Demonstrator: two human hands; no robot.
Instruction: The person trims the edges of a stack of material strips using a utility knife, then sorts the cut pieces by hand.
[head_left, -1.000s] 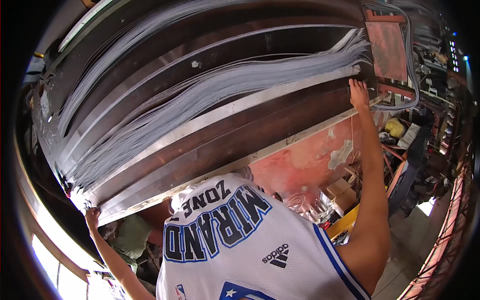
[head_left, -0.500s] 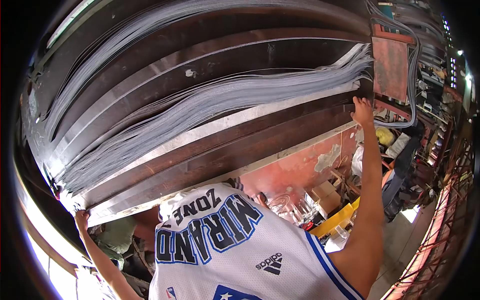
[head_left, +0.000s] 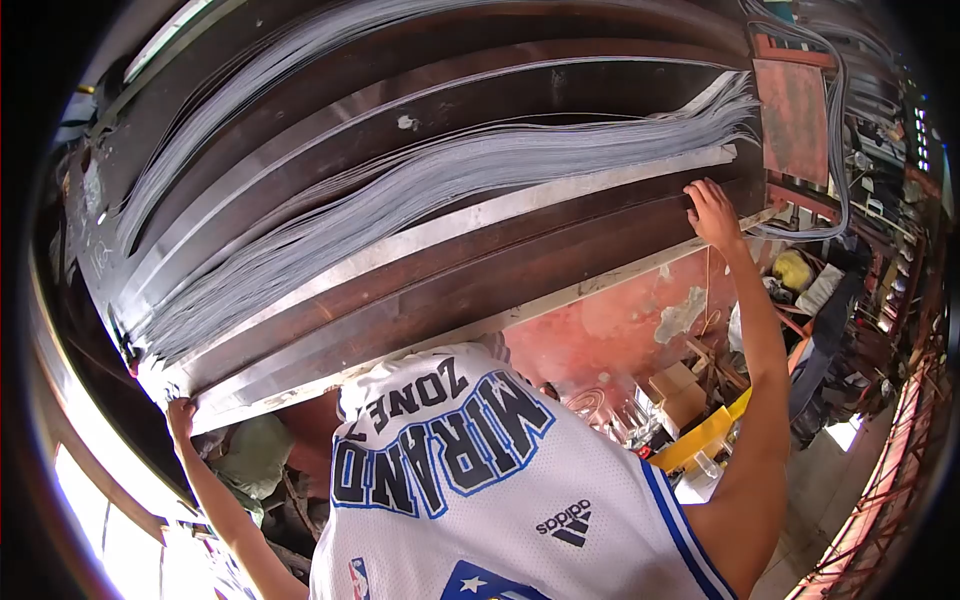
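A long, light metal plate [head_left: 480,325] runs along the bottom edge of a dark, layered press. My left hand [head_left: 181,415] grips the plate's left corner from below, arm stretched up. My right hand [head_left: 712,215] is at the plate's right end, with its fingers spread over the dark slab [head_left: 520,265] just above. Over that slab lies a thick bundle of thin grey sheets [head_left: 450,175] on a second light plate [head_left: 560,195]. My white jersey with blue lettering [head_left: 470,480] fills the lower middle of the view.
A rust-red panel [head_left: 795,105] with grey cables [head_left: 838,150] stands at the press's right end. Below are a red wall [head_left: 620,320], cardboard boxes [head_left: 680,395], a yellow object [head_left: 705,435] and clutter. A red railing [head_left: 880,480] runs at right. Bright windows [head_left: 110,510] are at lower left.
My right hand has slid down and slightly left, from the upper light plate's end onto the dark slab. The left hand stays at the left corner. The view shifted a little.
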